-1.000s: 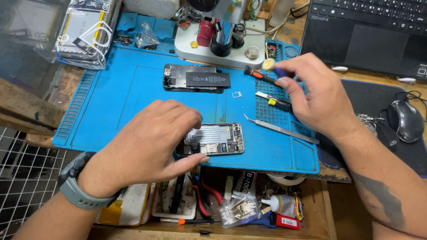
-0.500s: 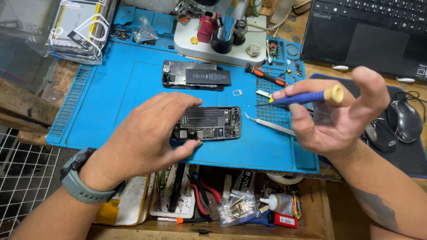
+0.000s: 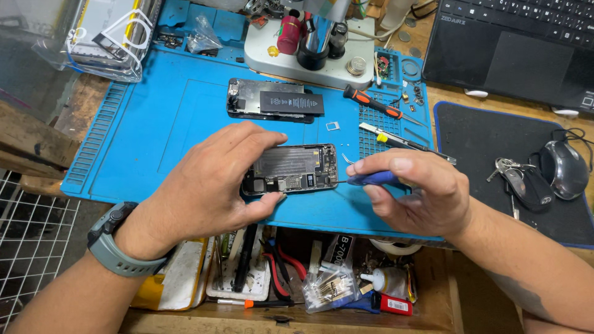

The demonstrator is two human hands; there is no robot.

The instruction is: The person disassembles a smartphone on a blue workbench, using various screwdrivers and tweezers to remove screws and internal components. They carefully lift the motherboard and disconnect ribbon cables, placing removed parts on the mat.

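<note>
An opened phone body (image 3: 291, 168) with bare circuitry lies on the blue repair mat (image 3: 154, 124). My left hand (image 3: 210, 182) clasps its left end, thumb on the near edge and fingers on the far edge. My right hand (image 3: 414, 192) grips a blue-handled screwdriver (image 3: 371, 179), held level, with the thin tip touching the phone's right edge. A second opened phone part with a black battery (image 3: 275, 102) rests farther back on the mat.
An orange-handled screwdriver (image 3: 371, 102), a yellow-tipped tool (image 3: 402, 141) and metal tweezers lie on the mat's right side. A white microscope base (image 3: 309, 59) stands behind. A laptop (image 3: 513, 43), mouse (image 3: 566, 167) and keys (image 3: 516, 179) sit right. An open drawer of tools (image 3: 297, 272) lies below.
My right hand brought the blue screwdriver down from a raised position and turned it so the tip meets the phone's right edge. My left hand stays on the phone.
</note>
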